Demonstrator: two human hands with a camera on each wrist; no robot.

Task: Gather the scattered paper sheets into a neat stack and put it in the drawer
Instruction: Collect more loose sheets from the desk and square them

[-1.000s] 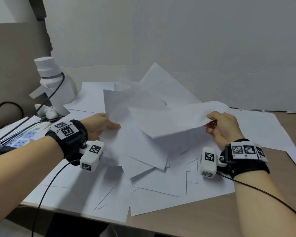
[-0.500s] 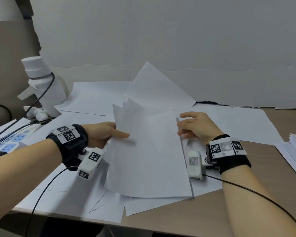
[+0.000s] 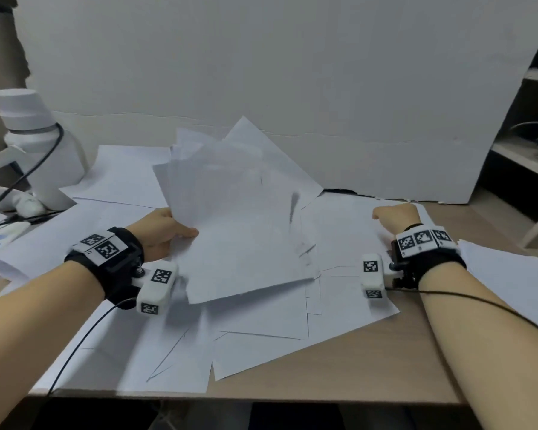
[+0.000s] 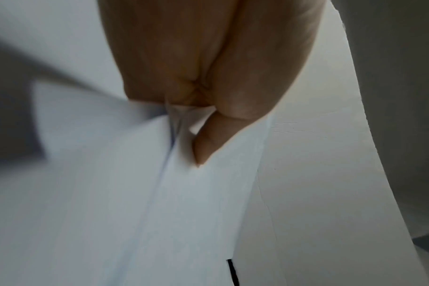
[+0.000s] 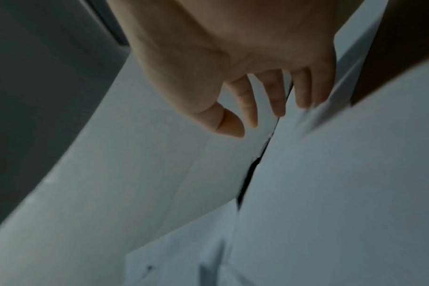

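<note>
Head view: the left hand point(image 3: 160, 232) grips a bunch of paper sheets point(image 3: 236, 225), lifted above loose sheets point(image 3: 261, 346) on the worktop point(image 3: 370, 367). The right hand point(image 3: 396, 217) reaches out far from the bunch.

Left wrist view: the thumb point(image 4: 208, 139) pinches the bunch.

Right wrist view: loose, spread fingers point(image 5: 245, 104) touch a flat sheet point(image 5: 343, 183).

at your ten o'clock a white bottle point(image 3: 33, 144) stands, black cable point(image 3: 22, 178) across it; shelves point(image 3: 528, 156) at two o'clock.

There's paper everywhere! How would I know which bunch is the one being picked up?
Start at the wooden desk covered in loose white sheets. Near its middle, one fanned bunch of sheets tilts up off the rest. Only this bunch is pinched by the left hand.
</note>
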